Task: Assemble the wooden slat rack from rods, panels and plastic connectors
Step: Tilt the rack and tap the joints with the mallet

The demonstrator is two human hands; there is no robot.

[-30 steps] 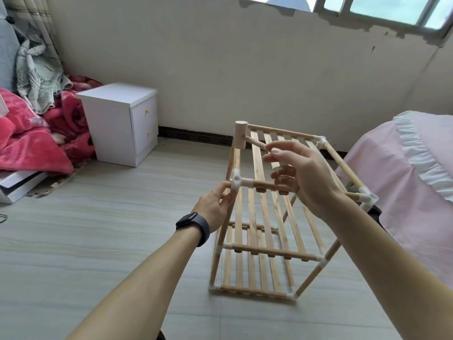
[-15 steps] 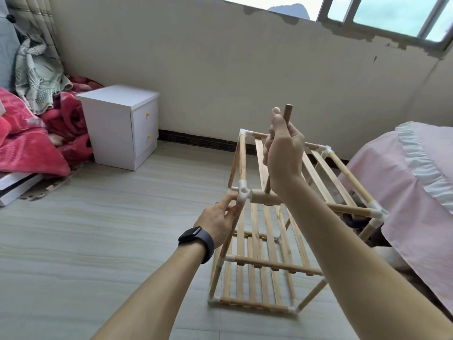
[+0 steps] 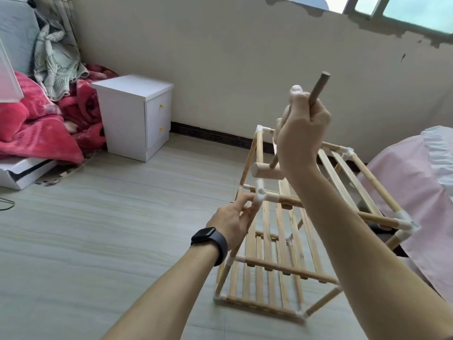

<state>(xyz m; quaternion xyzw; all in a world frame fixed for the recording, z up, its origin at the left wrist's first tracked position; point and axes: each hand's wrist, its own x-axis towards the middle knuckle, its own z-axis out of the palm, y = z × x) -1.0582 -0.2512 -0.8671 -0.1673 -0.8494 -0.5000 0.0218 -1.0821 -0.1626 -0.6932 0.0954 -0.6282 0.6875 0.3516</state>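
- A black smartwatch (image 3: 204, 234) with a rounded rectangular, dark glossy face sits on the left wrist.
- Its wide matte black band (image 3: 220, 249) wraps the wrist, just behind the left grip (image 3: 232, 218).
- Both forearms (image 3: 157, 295) are bare.

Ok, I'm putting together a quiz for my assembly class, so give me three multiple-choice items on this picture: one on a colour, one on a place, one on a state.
1. What colour is the cabinet?
A. red
B. black
C. white

2. Where is the head of the mallet?
A. just above the white connector
B. on top of the cabinet
C. below the white connector

3. What is the right hand doing?
A. hanging open
B. gripping the mallet
C. pinching the white connector

Answers:
1. C, its top, side and drawer fronts are all white.
2. A, the head hangs over the white connector that the left hand holds.
3. B, its fingers curl round the handle.
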